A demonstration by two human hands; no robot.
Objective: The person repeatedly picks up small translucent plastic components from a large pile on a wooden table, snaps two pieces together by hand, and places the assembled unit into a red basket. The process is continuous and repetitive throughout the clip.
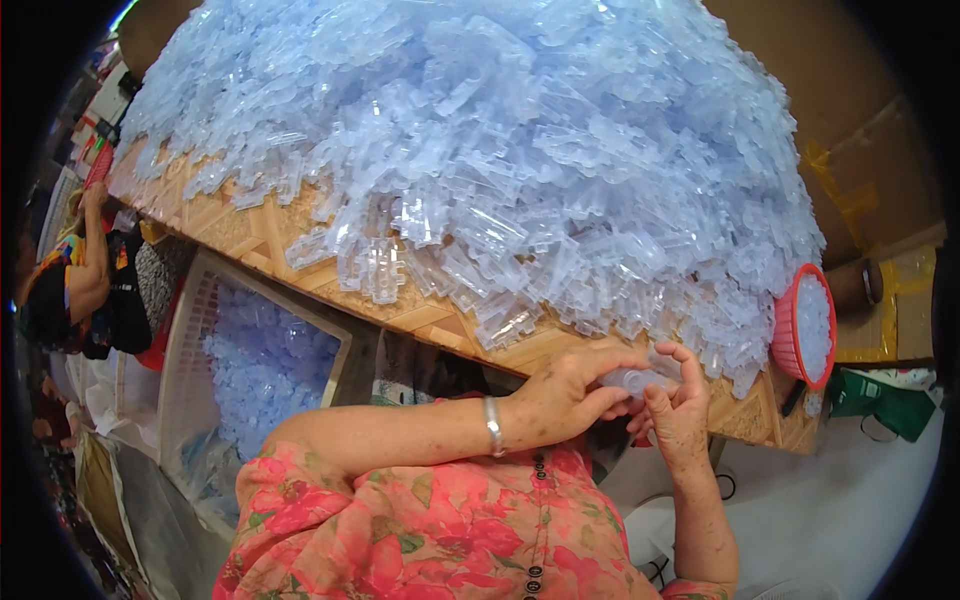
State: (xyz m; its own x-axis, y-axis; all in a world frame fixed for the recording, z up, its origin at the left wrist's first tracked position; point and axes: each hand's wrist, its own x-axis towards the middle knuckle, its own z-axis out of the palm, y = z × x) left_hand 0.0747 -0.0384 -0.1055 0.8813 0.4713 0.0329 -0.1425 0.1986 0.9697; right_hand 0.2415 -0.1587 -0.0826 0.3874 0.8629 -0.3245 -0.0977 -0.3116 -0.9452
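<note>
My left hand (568, 392), below a silver bracelet, and my right hand (678, 408) meet at the table's near edge. Between their fingertips is a small clear plastic piece (637, 380) with a round end. Both hands are closed on it; its exact form is partly hidden by my fingers. Just beyond them, a large heap of clear, bluish moulded plastic pieces (520, 170) covers most of the wood-patterned table (270, 235). Loose pieces from the heap lie close to my fingers.
A red-rimmed basket (800, 330) of small pale pieces sits at the table's right corner. Below the table's left side stands a large crate (190, 370) holding bluish plastic pieces. Cardboard (870, 150) rises at the right. Another person (90, 270) is at the far left.
</note>
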